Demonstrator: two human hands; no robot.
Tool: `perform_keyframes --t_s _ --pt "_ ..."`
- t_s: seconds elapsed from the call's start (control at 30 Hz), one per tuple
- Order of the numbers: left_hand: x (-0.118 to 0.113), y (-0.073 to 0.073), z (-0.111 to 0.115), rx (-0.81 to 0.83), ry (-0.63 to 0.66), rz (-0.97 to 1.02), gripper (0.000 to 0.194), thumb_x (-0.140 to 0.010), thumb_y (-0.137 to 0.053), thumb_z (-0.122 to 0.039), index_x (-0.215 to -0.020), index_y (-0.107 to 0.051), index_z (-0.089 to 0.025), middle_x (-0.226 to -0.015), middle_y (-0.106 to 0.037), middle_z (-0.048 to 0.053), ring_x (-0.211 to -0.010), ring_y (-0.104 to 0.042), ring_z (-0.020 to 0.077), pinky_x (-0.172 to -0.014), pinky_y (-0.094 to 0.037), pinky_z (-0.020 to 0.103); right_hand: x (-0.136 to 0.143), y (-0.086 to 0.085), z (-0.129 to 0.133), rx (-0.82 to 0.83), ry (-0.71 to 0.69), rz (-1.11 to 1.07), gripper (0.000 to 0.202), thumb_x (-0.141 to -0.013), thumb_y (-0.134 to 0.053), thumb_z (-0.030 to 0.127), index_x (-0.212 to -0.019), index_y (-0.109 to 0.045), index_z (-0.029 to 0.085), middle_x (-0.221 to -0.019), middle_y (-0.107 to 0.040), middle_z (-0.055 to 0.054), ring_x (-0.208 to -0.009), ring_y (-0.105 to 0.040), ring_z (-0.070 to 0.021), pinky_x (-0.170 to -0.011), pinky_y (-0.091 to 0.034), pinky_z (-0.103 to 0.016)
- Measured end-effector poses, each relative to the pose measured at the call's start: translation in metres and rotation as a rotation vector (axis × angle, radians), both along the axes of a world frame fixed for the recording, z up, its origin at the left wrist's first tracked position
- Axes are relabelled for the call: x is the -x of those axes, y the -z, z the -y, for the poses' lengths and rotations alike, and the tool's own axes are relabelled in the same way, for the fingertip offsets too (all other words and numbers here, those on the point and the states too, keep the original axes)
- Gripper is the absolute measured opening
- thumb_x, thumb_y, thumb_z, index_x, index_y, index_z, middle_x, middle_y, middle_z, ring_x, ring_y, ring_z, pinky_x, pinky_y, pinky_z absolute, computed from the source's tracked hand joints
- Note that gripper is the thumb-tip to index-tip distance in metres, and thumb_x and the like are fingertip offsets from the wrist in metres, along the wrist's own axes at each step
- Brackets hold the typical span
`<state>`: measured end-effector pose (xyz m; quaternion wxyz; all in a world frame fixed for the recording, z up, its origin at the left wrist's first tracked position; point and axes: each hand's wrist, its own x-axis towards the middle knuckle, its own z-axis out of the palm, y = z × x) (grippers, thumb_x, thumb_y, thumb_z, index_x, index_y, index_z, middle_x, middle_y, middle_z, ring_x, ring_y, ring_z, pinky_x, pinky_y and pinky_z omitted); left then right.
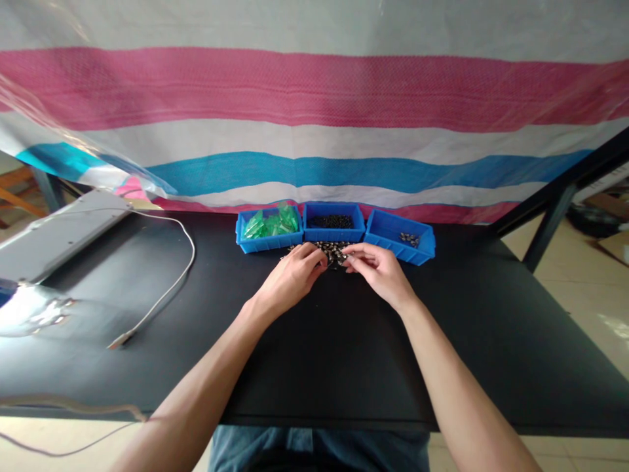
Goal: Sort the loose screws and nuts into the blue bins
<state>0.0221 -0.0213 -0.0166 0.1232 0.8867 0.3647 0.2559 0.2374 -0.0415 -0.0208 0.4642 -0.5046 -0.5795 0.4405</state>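
Pile of small metal parts (334, 249): near the far edge of the surface (324, 354), before the middle blue bin (334, 234), spread roughly parallel to that edge. Left hand (301, 265) at its left portion, right hand (377, 267) at its right end; neither clearly nearer. Fingers of both hands curled, gaps narrow; cannot tell whether either grips a part.

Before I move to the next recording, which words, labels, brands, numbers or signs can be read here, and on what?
None can be read.
Blue bins and striped sheet: no lettering visible.
Small metal parts: too small to tell.
Clear plastic bag: too blurred to tell.
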Motion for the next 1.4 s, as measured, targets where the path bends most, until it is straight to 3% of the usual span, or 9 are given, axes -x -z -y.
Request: perform_keyframes --t_s 0.1,0.27,0.47,0.67,0.77,0.9,1.03,1.1,1.4 --pt "-0.002 -0.002 0.001 0.101 0.022 0.177 0.008 -0.098 -0.056 -0.017 -0.097 -0.063 -0.018 -0.087 -0.069 0.002 -0.076 -0.065 0.0151 -0.071 -0.05 0.025 0.0 -0.002 0.003 -0.017 -0.098 0.038 0.02 -0.083 -0.071 0.028 -0.101 -0.074 0.019 -0.088 -0.078 -0.006 -0.079 -0.074 -0.0225 -0.08 -0.059 -0.038" --pt "-0.004 -0.003 0.002 0.158 -0.025 0.416 0.009 -0.09 -0.068 -0.016 -0.097 -0.063 -0.019 -0.086 -0.074 0.0 -0.077 -0.071 0.0133 -0.073 -0.054 0.022 0.003 -0.004 0.006 0.034 -0.17 -0.082 0.025 -0.079 -0.08 0.035 -0.097 -0.076 0.018 -0.093 -0.079 -0.008 -0.086 -0.076 -0.0247 -0.087 -0.059 -0.04" --pt "-0.004 -0.001 0.003 0.144 -0.043 0.443 0.011 -0.088 -0.07 -0.017 -0.095 -0.061 -0.02 -0.085 -0.075 0.0 -0.076 -0.073 0.0135 -0.07 -0.057 0.021 0.003 -0.008 0.007 0.111 -0.158 -0.19 0.035 -0.071 -0.087 0.038 -0.098 -0.079 0.018 -0.092 -0.08 -0.009 -0.085 -0.077 -0.0252 -0.086 -0.06 -0.041" --pt "-0.006 -0.004 0.007 0.144 -0.031 0.445 0.011 -0.087 -0.07 -0.016 -0.093 -0.061 -0.02 -0.081 -0.074 -0.001 -0.069 -0.07 0.0113 -0.067 -0.055 0.02 0.005 -0.012 0.008 0.081 -0.166 -0.171 0.028 -0.077 -0.082 0.041 -0.094 -0.08 0.018 -0.085 -0.08 -0.008 -0.08 -0.076 -0.0235 -0.077 -0.059 -0.037" --pt "-0.005 -0.008 0.008 0.115 -0.023 0.378 0.004 -0.091 -0.067 -0.021 -0.092 -0.064 -0.019 -0.081 -0.073 -0.001 -0.069 -0.068 0.0119 -0.067 -0.054 0.022 0.003 -0.011 0.007 0.076 -0.141 -0.173 0.029 -0.077 -0.081 0.044 -0.089 -0.081 0.018 -0.082 -0.079 -0.008 -0.074 -0.074 -0.0224 -0.071 -0.058 -0.036" --pt "-0.002 -0.004 0.004 -0.027 -0.119 0.132 0.016 -0.097 -0.059 -0.025 -0.086 -0.069 -0.018 -0.081 -0.071 0.004 -0.075 -0.066 0.0172 -0.071 -0.053 0.028 0.002 -0.011 0.005 0.08 -0.047 -0.221 0.029 -0.078 -0.08 0.047 -0.084 -0.08 0.018 -0.081 -0.078 -0.008 -0.074 -0.073 -0.0215 -0.072 -0.057 -0.035" --pt "0.0 0.008 -0.001 -0.089 -0.183 -0.073 0.009 -0.092 -0.065 -0.024 -0.091 -0.071 -0.018 -0.091 -0.071 0.008 -0.089 -0.064 0.0239 -0.078 -0.056 0.035 0.006 -0.014 0.005 0.031 -0.01 -0.41 0.033 -0.082 -0.077 0.043 -0.11 -0.077 0.026 -0.124 -0.073 -0.007 -0.114 -0.069 -0.0258 -0.097 -0.054 -0.039" --pt "0.0 0.013 -0.003 -0.083 -0.19 -0.111 0.007 -0.091 -0.065 -0.021 -0.094 -0.071 -0.018 -0.095 -0.071 0.008 -0.092 -0.063 0.0244 -0.079 -0.056 0.035 0.007 -0.015 0.006 0.025 -0.015 -0.436 0.035 -0.083 -0.076 0.042 -0.115 -0.074 0.028 -0.134 -0.068 -0.006 -0.12 -0.066 -0.0262 -0.101 -0.052 -0.04" --pt "-0.003 0.015 -0.006 -0.107 -0.18 -0.218 0.016 -0.097 -0.053 -0.014 -0.09 -0.067 -0.018 -0.093 -0.066 0.008 -0.089 -0.059 0.0227 -0.079 -0.054 0.034 0.005 -0.016 0.006 0.018 -0.02 -0.346 0.031 -0.086 -0.071 0.047 -0.107 -0.074 0.025 -0.125 -0.071 -0.008 -0.106 -0.07 -0.0239 -0.088 -0.055 -0.035"
